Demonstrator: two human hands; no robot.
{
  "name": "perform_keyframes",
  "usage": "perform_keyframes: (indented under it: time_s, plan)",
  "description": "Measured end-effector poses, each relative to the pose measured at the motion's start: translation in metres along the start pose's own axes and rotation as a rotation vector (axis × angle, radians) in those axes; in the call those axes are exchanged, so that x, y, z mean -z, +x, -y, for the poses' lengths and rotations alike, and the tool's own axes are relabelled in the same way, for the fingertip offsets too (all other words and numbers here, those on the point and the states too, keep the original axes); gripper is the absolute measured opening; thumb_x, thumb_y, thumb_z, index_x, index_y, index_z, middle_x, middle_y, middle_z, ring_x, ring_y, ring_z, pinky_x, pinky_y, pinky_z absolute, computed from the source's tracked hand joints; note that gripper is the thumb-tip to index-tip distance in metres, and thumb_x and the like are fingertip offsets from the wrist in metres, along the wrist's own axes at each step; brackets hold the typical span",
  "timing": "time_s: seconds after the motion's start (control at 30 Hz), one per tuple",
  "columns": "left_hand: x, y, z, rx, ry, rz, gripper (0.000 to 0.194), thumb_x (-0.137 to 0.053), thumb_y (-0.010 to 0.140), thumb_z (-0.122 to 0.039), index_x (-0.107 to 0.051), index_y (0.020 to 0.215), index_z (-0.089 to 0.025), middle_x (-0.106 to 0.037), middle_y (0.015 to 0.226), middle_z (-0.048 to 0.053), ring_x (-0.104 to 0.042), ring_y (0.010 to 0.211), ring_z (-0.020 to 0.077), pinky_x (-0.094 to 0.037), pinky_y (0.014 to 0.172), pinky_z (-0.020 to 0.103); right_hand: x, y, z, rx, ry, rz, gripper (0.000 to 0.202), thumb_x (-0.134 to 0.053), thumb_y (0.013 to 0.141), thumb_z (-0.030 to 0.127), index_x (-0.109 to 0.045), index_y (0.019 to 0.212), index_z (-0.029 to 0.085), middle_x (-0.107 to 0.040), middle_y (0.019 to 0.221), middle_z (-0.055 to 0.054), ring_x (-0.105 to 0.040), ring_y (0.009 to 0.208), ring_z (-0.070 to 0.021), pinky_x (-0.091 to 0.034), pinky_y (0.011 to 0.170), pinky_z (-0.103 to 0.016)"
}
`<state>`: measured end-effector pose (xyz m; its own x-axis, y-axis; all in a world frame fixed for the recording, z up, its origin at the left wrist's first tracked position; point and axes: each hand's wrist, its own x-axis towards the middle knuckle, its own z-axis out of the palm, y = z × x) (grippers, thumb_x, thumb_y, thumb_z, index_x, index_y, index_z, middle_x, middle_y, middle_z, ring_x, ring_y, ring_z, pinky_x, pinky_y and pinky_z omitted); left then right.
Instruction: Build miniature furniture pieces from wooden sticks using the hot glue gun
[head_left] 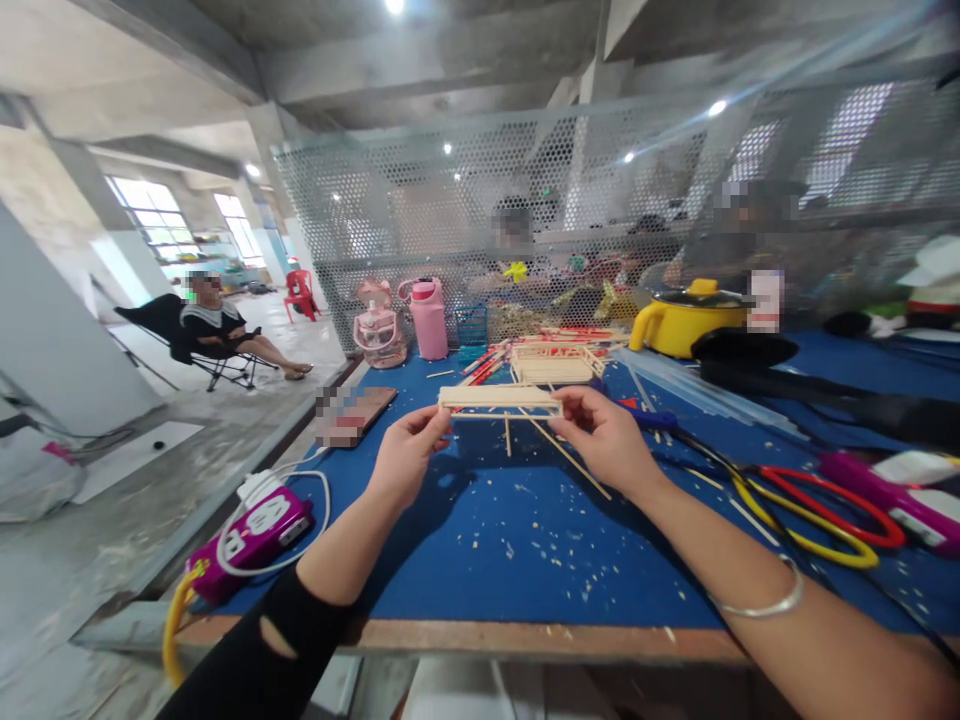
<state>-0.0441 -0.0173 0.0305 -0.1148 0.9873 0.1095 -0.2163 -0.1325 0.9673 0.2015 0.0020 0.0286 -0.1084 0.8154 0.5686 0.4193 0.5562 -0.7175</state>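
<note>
Between both hands, above the blue tabletop (480, 590), a narrow rectangular piece made of pale wooden sticks (499, 398) is held level. My left hand (409, 450) pinches its left end between thumb and fingers. At the right end, my right hand (604, 435) grips it the same way. Behind the piece stands a larger frame of pale wooden sticks (559, 364), partly hidden by it. A loose thin stick (574, 460) lies on the table beneath the right hand, and a short stick (508, 436) shows below the piece's middle.
Red and pale sticks lie at the back, near a pink bottle (429, 320) and a clear pink jug (379, 335). A yellow pot (682, 322) stands back right. Cables (810, 510) and a purple power strip (251, 540) flank the work area. A perforated screen (465, 220) rises behind; people are beyond it.
</note>
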Motion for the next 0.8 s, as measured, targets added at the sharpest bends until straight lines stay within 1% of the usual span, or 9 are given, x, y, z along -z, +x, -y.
perform_keyframes:
  time_s: [0.1,0.2,0.33,0.4,0.47,0.5,0.57,0.7,0.8]
  plan:
    - [0.001,0.001,-0.001,0.133,-0.075,0.003,0.043,-0.075,0.06,-0.052,-0.068,0.074,-0.012,-0.054,0.06,-0.002,-0.047,0.055,0.0056,-0.038,0.05,0.016,-0.001,0.0,-0.002,-0.013,-0.005,0.007,0.026,-0.061,0.076,0.028,-0.059,0.1,0.018,-0.055,0.075,0.0,-0.052,0.066,-0.0134,-0.044,0.064,-0.027]
    - [0.005,0.004,0.001,0.243,-0.078,0.022,0.043,-0.075,0.06,-0.051,-0.068,0.077,-0.013,-0.048,0.056,-0.004,-0.041,0.049,0.0041,-0.032,0.043,0.015,-0.004,0.002,-0.003,-0.024,-0.009,0.037,0.028,-0.059,0.077,0.031,-0.058,0.102,0.018,-0.057,0.078,-0.001,-0.053,0.069,-0.0143,-0.044,0.067,-0.027]
    - [0.009,0.01,0.005,0.261,-0.042,-0.048,0.041,-0.074,0.062,-0.049,-0.068,0.081,-0.014,-0.044,0.054,-0.006,-0.04,0.047,0.0044,-0.036,0.045,0.016,-0.001,0.004,-0.002,-0.084,-0.129,0.142,0.044,-0.055,0.08,0.039,-0.048,0.117,0.017,-0.058,0.077,-0.001,-0.054,0.065,-0.0142,-0.043,0.063,-0.026]
    - [0.01,0.013,0.006,0.244,-0.028,-0.092,0.038,-0.073,0.064,-0.048,-0.068,0.08,-0.013,-0.045,0.056,-0.005,-0.042,0.049,0.0048,-0.04,0.048,0.017,0.005,0.005,0.0,-0.165,-0.342,0.226,0.043,-0.053,0.079,0.048,-0.051,0.109,0.018,-0.058,0.07,0.0,-0.052,0.06,-0.0146,-0.039,0.056,-0.026]
    - [0.01,0.015,0.006,0.228,-0.017,-0.118,0.036,-0.073,0.065,-0.045,-0.067,0.079,-0.013,-0.049,0.059,-0.003,-0.046,0.052,0.0057,-0.042,0.052,0.018,0.011,0.004,0.002,-0.236,-0.606,0.359,0.035,-0.054,0.076,0.054,-0.057,0.086,0.02,-0.06,0.066,-0.001,-0.053,0.059,-0.0157,-0.033,0.052,-0.026]
    - [0.01,0.015,0.007,0.221,-0.012,-0.122,0.036,-0.073,0.065,-0.045,-0.067,0.079,-0.013,-0.051,0.061,-0.003,-0.047,0.054,0.0061,-0.043,0.053,0.018,0.014,0.003,0.002,-0.256,-0.708,0.429,0.033,-0.056,0.074,0.054,-0.057,0.077,0.021,-0.061,0.066,-0.001,-0.054,0.06,-0.0165,-0.031,0.051,-0.026]
    - [0.009,0.016,0.007,0.207,0.003,-0.116,0.036,-0.072,0.066,-0.046,-0.066,0.079,-0.012,-0.052,0.062,-0.002,-0.05,0.057,0.0069,-0.044,0.056,0.018,0.017,0.001,0.003,-0.273,-0.813,0.524,0.028,-0.062,0.07,0.05,-0.057,0.069,0.022,-0.064,0.067,-0.002,-0.056,0.063,-0.0176,-0.028,0.051,-0.026]
    - [0.014,0.016,0.006,0.206,0.082,-0.056,0.043,-0.072,0.063,-0.051,-0.067,0.08,-0.012,-0.05,0.058,-0.003,-0.05,0.057,0.008,-0.041,0.053,0.018,0.016,0.001,0.001,-0.295,-0.835,0.533,0.017,-0.06,0.072,0.038,-0.06,0.067,0.022,-0.067,0.071,-0.003,-0.059,0.066,-0.0182,-0.029,0.052,-0.026]
    - [0.02,0.015,0.001,0.257,0.17,0.027,0.044,-0.074,0.059,-0.051,-0.068,0.079,-0.012,-0.049,0.055,-0.003,-0.047,0.052,0.008,-0.036,0.048,0.018,0.014,0.002,0.001,-0.336,-0.845,0.502,0.013,-0.058,0.07,0.029,-0.062,0.061,0.021,-0.068,0.069,-0.006,-0.06,0.065,-0.0194,-0.03,0.053,-0.026]
